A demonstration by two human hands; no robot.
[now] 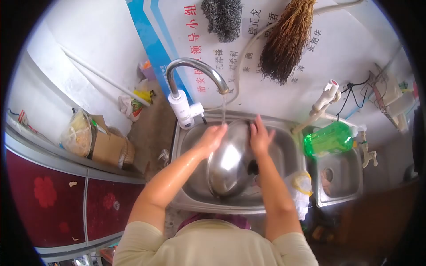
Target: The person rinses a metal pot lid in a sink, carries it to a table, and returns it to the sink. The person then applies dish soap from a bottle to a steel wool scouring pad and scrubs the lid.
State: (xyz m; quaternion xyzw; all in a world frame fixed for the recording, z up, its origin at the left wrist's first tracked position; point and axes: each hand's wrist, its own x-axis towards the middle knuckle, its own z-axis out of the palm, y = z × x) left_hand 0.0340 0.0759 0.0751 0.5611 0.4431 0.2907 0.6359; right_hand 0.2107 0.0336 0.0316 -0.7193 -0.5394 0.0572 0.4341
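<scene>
A shiny round metal pan or lid point(228, 162) stands tilted in the large steel sink point(195, 201), its domed side facing left. My left hand point(214, 138) is at its upper left edge, under the water running from the curved faucet point(195, 61); the fingers are pressed together against the metal. On the upper right side, my right hand point(261, 136) lies against the rim with its fingers spread. A dark knob or handle point(253, 167) shows at the right side of the metal piece, beside my right forearm.
A green plastic bottle point(328, 139) lies over the small sink point(339, 197) at the right. A straw brush point(287, 42) and steel wool point(222, 20) hang on the wall. A cardboard box point(106, 147) stands at the left, and a white cloth or bag point(301, 190) hangs at the sink's right edge.
</scene>
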